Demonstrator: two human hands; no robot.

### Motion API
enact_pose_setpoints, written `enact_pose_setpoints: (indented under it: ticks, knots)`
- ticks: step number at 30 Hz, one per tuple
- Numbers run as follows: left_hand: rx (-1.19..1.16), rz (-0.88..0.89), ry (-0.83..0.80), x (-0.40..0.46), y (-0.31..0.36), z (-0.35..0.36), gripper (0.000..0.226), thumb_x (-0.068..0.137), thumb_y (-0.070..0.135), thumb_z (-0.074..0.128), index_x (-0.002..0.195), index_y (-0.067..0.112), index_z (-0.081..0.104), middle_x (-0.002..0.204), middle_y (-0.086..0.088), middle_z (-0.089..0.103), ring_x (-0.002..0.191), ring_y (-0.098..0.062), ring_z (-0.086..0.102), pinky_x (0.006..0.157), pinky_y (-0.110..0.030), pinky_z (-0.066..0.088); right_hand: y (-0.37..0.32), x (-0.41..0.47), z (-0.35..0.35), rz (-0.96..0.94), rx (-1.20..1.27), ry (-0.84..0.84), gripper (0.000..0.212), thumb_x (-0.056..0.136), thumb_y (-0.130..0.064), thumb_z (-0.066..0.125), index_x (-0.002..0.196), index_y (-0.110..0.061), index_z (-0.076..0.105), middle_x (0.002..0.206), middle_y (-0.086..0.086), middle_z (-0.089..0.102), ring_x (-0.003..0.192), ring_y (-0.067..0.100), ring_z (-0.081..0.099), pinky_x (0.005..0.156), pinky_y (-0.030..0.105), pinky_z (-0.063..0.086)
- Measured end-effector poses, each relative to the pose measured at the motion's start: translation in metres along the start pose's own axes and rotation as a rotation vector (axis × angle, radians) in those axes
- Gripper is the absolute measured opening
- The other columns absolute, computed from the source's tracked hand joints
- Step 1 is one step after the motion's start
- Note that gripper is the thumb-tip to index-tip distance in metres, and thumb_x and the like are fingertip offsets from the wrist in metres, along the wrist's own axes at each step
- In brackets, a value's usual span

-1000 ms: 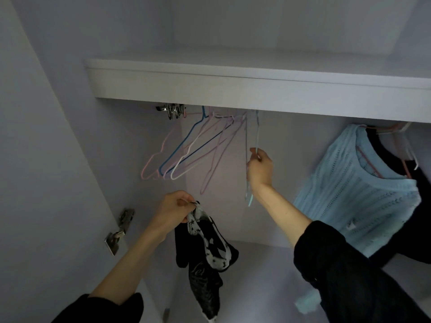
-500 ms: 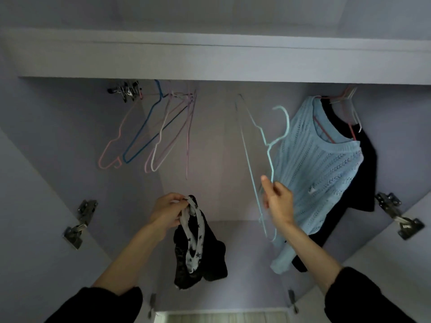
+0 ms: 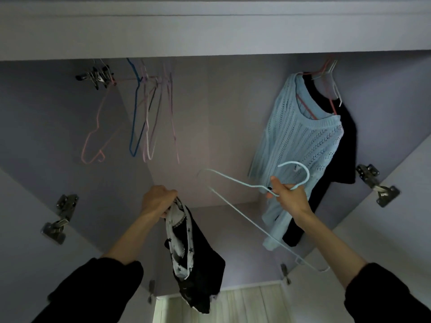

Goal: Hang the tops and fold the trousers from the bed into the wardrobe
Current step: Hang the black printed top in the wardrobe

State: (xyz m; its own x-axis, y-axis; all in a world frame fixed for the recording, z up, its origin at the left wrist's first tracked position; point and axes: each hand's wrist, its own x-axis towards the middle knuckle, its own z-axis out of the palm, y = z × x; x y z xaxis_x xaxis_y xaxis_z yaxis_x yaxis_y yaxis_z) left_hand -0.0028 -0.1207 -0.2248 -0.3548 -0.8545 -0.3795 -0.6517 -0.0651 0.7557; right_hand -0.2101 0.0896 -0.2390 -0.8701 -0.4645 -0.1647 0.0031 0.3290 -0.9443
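While the left hand [image 3: 156,201] grips the neckline of a black top [image 3: 198,257] with a white star-printed collar, the right hand [image 3: 288,197] pinches a pale blue hanger [image 3: 242,209] at its neck, just below the hook. The two hands are held apart at about the same height, the top hanging straight down from the left fist. The hanger lies tilted rather than upright: its long axis runs from the far shoulder, which reaches out toward the left hand, down to the near end by the right forearm. That far shoulder is the end nearest the collar, so the coming move probably turns on feeding it into the neck opening. Compared with half a second ago, the hanger has swung from near vertical to this flatter slant and the right hand now grips higher, by the hook. The left hand's hold on the top is unchanged.
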Motion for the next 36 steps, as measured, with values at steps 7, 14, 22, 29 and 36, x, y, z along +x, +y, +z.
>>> enact_pose_setpoints:
  ticks: [7, 14, 22, 29, 36]
  knots:
    - [0.123, 0.025, 0.019, -0.001, 0.000, 0.006, 0.021, 0.091, 0.014, 0.052, 0.071, 0.009, 0.049, 0.071, -0.009, 0.058, 0.063, -0.025, 0.060, 0.049, -0.029, 0.055, -0.001, -0.010, -0.009, -0.026, -0.133, -0.120, 0.048, 0.091, -0.035, 0.057, 0.051, -0.010, 0.066, 0.050, 0.005, 0.059, 0.052, 0.014, 0.043, 0.055, 0.025, 0.036]
    - [0.338, 0.308, 0.009, -0.022, 0.024, 0.026, 0.023, 0.084, 0.017, 0.060, 0.065, 0.020, 0.047, 0.086, -0.013, 0.065, 0.084, -0.030, 0.062, 0.072, -0.031, 0.048, -0.015, -0.026, 0.016, -0.155, -0.265, -0.131, 0.042, 0.091, -0.038, 0.056, 0.057, -0.016, 0.068, 0.045, -0.011, 0.056, 0.048, 0.012, 0.045, 0.053, 0.024, 0.037]
    - [0.464, 0.739, -0.086, -0.057, 0.057, 0.030, 0.016, 0.088, 0.031, 0.060, 0.096, 0.020, 0.068, 0.086, 0.002, 0.064, 0.082, -0.017, 0.060, 0.076, -0.028, 0.048, -0.044, -0.050, 0.060, -0.318, -0.083, -0.079, 0.056, 0.101, -0.039, 0.029, 0.063, -0.001, 0.046, 0.060, 0.014, 0.052, 0.067, 0.034, 0.054, 0.073, 0.043, 0.044]
    - [0.670, 1.129, 0.031, -0.054, 0.062, 0.023, 0.021, 0.090, 0.024, 0.059, 0.104, 0.011, 0.069, 0.101, -0.005, 0.058, 0.097, -0.025, 0.054, 0.087, -0.032, 0.040, -0.059, -0.047, 0.047, -0.364, -0.003, -0.060, 0.053, 0.100, -0.040, 0.032, 0.059, -0.009, 0.042, 0.049, 0.004, 0.048, 0.053, 0.020, 0.052, 0.066, 0.043, 0.046]
    - [0.460, 0.999, 0.071, -0.050, 0.066, 0.022, 0.018, 0.094, 0.009, 0.052, 0.107, 0.004, 0.063, 0.102, -0.010, 0.060, 0.091, -0.027, 0.058, 0.082, -0.034, 0.046, -0.051, -0.050, 0.026, -0.906, -0.214, 0.233, 0.027, 0.090, -0.031, 0.050, 0.081, -0.008, 0.060, 0.078, -0.002, 0.054, 0.067, 0.006, 0.048, 0.066, 0.015, 0.042]
